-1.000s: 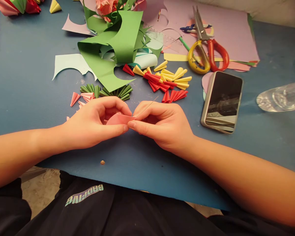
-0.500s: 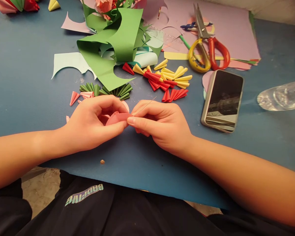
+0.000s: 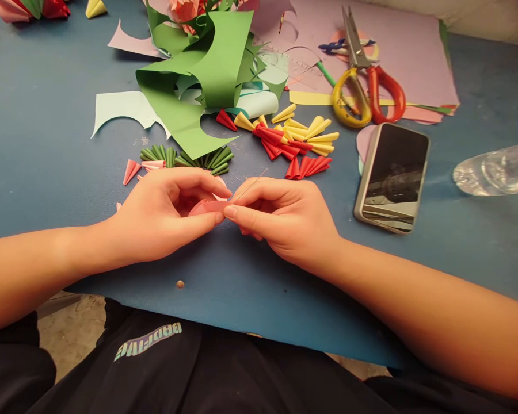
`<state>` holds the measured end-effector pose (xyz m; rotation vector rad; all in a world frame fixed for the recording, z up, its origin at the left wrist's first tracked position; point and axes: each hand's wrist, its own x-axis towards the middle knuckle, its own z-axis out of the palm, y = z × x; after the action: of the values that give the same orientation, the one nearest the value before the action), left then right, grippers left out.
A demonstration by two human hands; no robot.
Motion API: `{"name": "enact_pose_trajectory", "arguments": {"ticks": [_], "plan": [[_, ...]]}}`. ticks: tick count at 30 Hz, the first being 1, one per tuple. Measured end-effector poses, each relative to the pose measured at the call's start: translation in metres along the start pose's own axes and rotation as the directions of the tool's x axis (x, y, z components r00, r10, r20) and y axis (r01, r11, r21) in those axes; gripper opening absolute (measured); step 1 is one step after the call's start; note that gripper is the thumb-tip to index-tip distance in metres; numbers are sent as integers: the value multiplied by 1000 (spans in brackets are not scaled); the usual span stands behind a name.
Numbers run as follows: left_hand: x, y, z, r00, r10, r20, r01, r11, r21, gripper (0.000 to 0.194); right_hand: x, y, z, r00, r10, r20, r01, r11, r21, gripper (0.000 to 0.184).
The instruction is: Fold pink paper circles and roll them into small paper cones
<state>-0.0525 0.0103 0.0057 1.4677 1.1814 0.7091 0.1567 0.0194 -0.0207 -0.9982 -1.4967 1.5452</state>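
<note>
A curled piece of pink paper [image 3: 207,207] lies between my two hands, above the front of the blue table. My left hand [image 3: 168,215] is closed around its left part, thumb and fingers on the paper. At its right end my right hand [image 3: 285,218] pinches the paper between thumb and fingers. A thin needle-like stick [image 3: 254,183] slants up from the right fingertips. Just behind my hands are green paper cones [image 3: 207,158], a pink paper cone [image 3: 131,171], red paper cones [image 3: 308,167] and yellow paper cones [image 3: 317,129].
Green paper offcuts [image 3: 224,63] are heaped at the back middle. Scissors [image 3: 365,75] with yellow and red handles lie on purple paper sheets [image 3: 414,63]. A phone [image 3: 392,178] and a clear bottle [image 3: 496,169] lie to the right. The table edge runs close to my lap.
The pink paper has turned slightly, showing less of its curl, and the left fingers have reached a little farther over it. The thin stick has tilted slightly leftward.
</note>
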Motion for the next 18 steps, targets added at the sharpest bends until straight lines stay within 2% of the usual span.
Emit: {"name": "enact_pose_trajectory", "arguments": {"ticks": [4, 11, 18], "plan": [[0, -1, -1, 1000, 18, 24, -18, 1000, 5, 21, 0, -1, -2, 999, 35, 41, -37, 999, 39, 12], [-1, -2, -1, 998, 12, 55, -9, 999, -52, 20, -2, 2, 2, 997, 60, 40, -65, 990, 126, 7], [1, -1, -1, 999, -16, 38, 19, 997, -70, 23, 0, 0, 2, 991, 103, 87, -115, 982, 151, 11]]}}
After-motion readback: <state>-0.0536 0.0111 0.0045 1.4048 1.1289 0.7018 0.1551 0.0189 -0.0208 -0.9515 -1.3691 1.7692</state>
